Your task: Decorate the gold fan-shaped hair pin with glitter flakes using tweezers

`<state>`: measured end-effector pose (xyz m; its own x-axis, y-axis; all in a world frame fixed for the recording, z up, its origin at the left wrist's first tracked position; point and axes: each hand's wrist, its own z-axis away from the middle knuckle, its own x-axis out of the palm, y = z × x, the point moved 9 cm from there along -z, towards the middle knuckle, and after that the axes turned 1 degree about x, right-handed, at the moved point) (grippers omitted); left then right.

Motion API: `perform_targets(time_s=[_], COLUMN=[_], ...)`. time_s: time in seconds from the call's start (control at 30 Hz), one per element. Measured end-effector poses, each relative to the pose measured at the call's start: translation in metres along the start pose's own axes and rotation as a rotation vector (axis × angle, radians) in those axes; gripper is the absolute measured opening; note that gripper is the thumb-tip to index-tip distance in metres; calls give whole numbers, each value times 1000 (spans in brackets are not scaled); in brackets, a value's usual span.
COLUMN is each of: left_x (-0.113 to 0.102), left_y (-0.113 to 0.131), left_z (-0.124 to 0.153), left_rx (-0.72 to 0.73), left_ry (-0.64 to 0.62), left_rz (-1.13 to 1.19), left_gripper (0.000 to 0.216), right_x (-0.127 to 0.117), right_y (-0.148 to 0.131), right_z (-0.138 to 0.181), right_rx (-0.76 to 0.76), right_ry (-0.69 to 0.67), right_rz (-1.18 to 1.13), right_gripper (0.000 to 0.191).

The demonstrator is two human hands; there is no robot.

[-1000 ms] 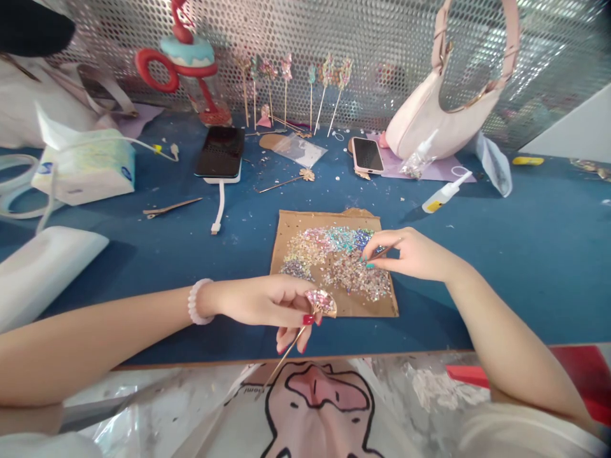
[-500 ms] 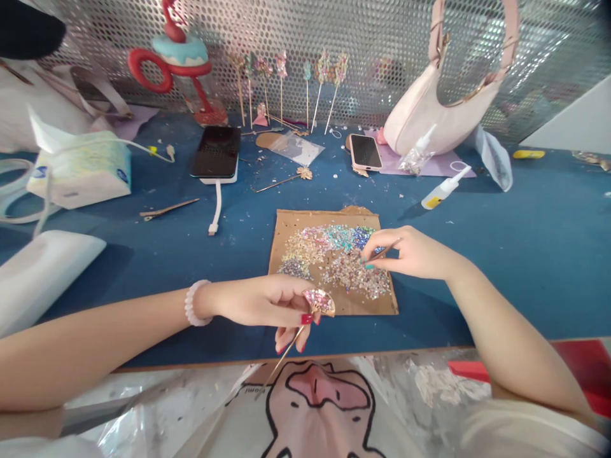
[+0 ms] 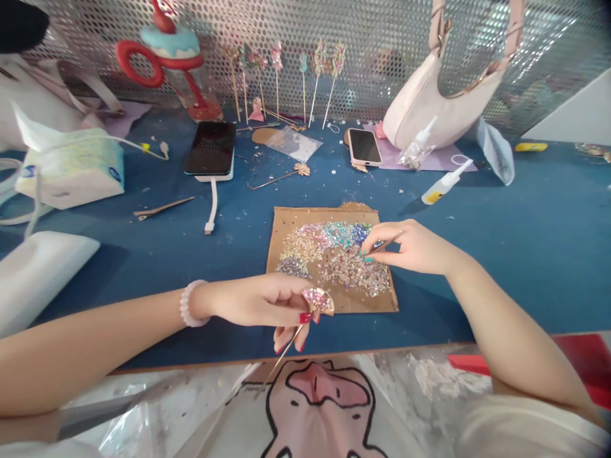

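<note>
My left hand (image 3: pixel 252 302) is closed around a gold hair stick (image 3: pixel 319 301), thumb pinching it just below its fan-shaped head. Pink sparkling pieces cover much of the fan, and the thin shaft slants down towards my lap. Between the fingertips of my right hand (image 3: pixel 413 248) are slim tweezers (image 3: pixel 392 241), their tips low over the beads. Loose glittering beads (image 3: pixel 356 270) lie in colour patches on a cardboard sheet (image 3: pixel 282 221): pale pink, yellow, turquoise, blue and grey. Whether the tweezers grip a bead is too small to tell.
A glue bottle (image 3: pixel 446 182) lies right of the cardboard. Behind it are a pink-framed phone (image 3: pixel 364 147), a white handbag (image 3: pixel 420 105) and several decorated sticks (image 3: pixel 319 63) standing upright. A black phone (image 3: pixel 210 149), hair clip (image 3: pixel 165 208) and tissue pack (image 3: pixel 71 168) are at left.
The view has shifted slightly, so the things at the back sit a little higher and further left. Both hands keep nearly the same pose and hold the same things.
</note>
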<state>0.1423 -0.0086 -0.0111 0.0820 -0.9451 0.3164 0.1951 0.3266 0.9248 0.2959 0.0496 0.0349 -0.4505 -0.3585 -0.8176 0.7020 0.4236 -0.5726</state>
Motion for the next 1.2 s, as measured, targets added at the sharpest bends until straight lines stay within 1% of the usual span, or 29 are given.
perform_targets(time_s=[0.1,0.27,0.4,0.87,1.0,1.2], left_x=[-1,-1,-1,0,1,1], left_y=[-1,0,0,0,3,3], left_z=[0,0,0,0,-1,-1], left_rx=[-15,-4,-4,0,28,33], left_ry=[17,17,13,13,0,3], left_rz=[11,19,22,20,32,27], left_gripper=[18,19,18,16,16,19], right_x=[-2,4,6,13,14,8], right_y=[0,-2,-2,-3,-6,-6], right_z=[3,6,7,2,2,3], right_rx=[5,13,14,-16,-27,-29], right_ry=[-46,-141,-171,-134,-113,-89], right_rz=[-13,9,14,-11,-38,-4], right_gripper=[11,11,12,10,12,11])
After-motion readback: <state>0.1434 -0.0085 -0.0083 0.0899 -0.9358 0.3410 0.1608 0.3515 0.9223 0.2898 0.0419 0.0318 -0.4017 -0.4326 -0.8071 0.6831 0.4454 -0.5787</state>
